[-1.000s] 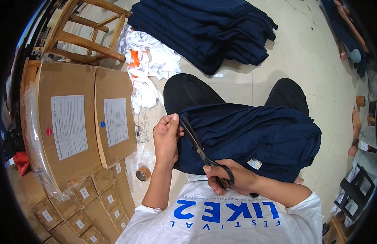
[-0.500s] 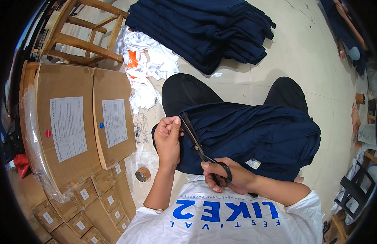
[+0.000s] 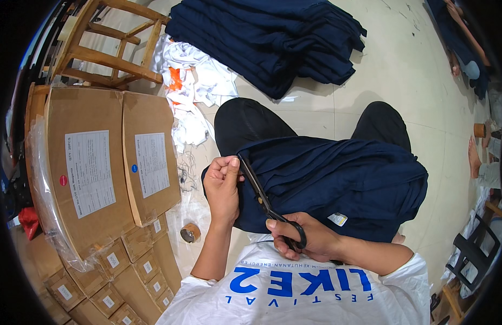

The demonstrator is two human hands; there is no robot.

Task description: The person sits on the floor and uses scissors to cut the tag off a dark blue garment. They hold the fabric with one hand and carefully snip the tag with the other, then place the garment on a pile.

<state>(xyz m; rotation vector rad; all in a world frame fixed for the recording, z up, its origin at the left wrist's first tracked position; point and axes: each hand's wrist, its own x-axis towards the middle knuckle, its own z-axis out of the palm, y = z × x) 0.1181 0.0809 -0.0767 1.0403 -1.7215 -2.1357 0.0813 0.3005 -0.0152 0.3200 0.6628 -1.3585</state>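
Across my lap lies a navy garment with a small white label. At its left edge my left hand is closed, thumb and forefinger pinched by the cloth; the exact bit between the fingertips is too small to make out. My right hand grips black-handled scissors, fingers in the loops. Their blades are together and point away from me, tips right beside my left fingertips.
Stacked cardboard boxes stand to the left, below a wooden stool. A navy cloth pile and crumpled white cloth lie ahead on the floor. A tape roll sits near my left elbow. Another person's foot shows at right.
The scissor blades have come together from a slight gap, and the fingers of my right hand have drawn in. My left hand has barely moved.
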